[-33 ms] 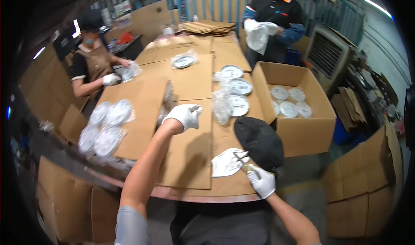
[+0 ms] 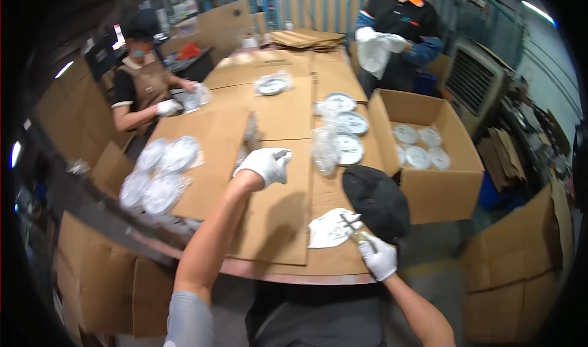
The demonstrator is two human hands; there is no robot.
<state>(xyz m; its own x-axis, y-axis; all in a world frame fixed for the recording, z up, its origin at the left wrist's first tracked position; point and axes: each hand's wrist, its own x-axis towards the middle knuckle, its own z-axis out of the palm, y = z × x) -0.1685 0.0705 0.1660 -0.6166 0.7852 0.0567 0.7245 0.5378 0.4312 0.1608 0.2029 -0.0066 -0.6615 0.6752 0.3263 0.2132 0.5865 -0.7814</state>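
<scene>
My left hand [image 2: 264, 167], in a white glove, hovers over the cardboard sheet [image 2: 278, 218] with its fingers curled together; whether anything is inside them I cannot make out. In my right hand [image 2: 380, 258], also gloved, is a small tool [image 2: 363, 235] with a yellowish-green handle and a thin dark metal end. The metal end lies over a white cloth [image 2: 327, 230] with dark marks. Just beyond it rests a black cap-like cloth item [image 2: 376, 203]. Further off, round silver-rimmed discs [image 2: 350, 150] stand in a column beside clear plastic wrap [image 2: 324, 151].
An open carton [image 2: 438, 188] with several wrapped discs stands at the right. Wrapped discs [image 2: 162, 191] lie at the left, and another wrapped disc [image 2: 271, 86] farther back. One co-worker [image 2: 144, 86] handles plastic at the left; another [image 2: 401, 25] holds a white bag behind the table.
The whole view has shifted a little, so things sit farther right in the picture. My hands keep nearly the same pose; the right still holds the tool.
</scene>
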